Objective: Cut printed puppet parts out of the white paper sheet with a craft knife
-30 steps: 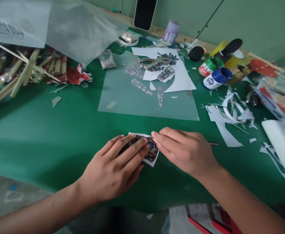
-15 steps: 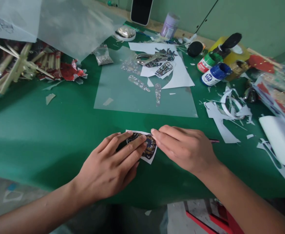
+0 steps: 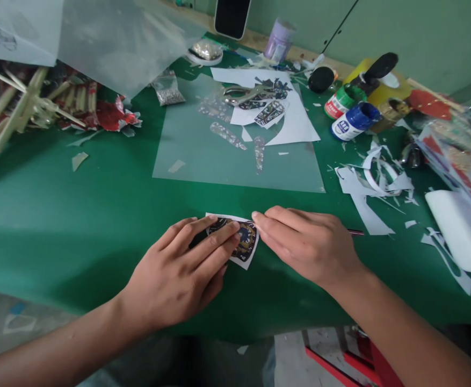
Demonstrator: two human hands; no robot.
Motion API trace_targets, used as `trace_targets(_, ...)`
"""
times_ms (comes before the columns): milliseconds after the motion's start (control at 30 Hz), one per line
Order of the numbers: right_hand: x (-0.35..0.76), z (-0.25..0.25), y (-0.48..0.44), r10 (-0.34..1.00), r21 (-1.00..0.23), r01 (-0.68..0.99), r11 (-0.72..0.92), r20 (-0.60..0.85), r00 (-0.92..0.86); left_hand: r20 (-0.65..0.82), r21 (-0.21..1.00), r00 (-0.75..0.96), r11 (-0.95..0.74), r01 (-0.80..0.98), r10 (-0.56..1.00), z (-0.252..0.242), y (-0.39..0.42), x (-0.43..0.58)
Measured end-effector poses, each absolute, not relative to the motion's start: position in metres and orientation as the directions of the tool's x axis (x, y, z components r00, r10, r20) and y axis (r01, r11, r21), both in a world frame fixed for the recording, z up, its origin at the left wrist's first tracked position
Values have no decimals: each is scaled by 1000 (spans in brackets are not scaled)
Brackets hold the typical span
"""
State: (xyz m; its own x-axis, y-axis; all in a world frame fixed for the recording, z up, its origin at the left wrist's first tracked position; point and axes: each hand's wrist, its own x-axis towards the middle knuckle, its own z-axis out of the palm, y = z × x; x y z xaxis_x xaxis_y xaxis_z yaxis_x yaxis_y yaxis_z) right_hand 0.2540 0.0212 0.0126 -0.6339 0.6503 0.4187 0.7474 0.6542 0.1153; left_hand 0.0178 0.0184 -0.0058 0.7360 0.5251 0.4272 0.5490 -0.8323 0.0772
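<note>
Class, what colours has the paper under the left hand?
The paper is black, gold and blue, white-edged; head view.

**Clutter all round my grip**

Far ahead of my grip I see a dark-screened phone (image 3: 232, 19) standing tilted near the green wall (image 3: 420, 35), with a purple jar (image 3: 279, 42) just to its right. Ahead and to the right of my grip are a green paint jar (image 3: 343, 102) and, just beside it and nearer me, an open blue paint jar (image 3: 356, 122). Closer in on that side I have loose white paper scraps (image 3: 367, 212), then a smooth white block (image 3: 457, 231) farther right. Ahead and left of my grip lies a small clear bag of silvery beads (image 3: 168, 92); farther left, wooden sticks (image 3: 23, 110) are heaped beside crumpled red paper (image 3: 112, 115).
</note>
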Motion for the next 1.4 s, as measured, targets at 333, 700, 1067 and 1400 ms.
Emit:
trace_targets(333,256,14,19,651,120,749,652,417,-634,435,97,731,-835,542,526,-5,18,18)
trace_targets(700,257,14,14,677,133,779,613,418,-605,429,96,735,-835,542,526,-5,18,18)
trace_targets(1067,253,16,4,740,127,835,535,406,-536,429,81,740,-838,539,518,-6,19,19)
trace_targets(1400,235,17,-13,836,131,925,355,398,-378,426,74,742,-838,541,517,-6,18,18)
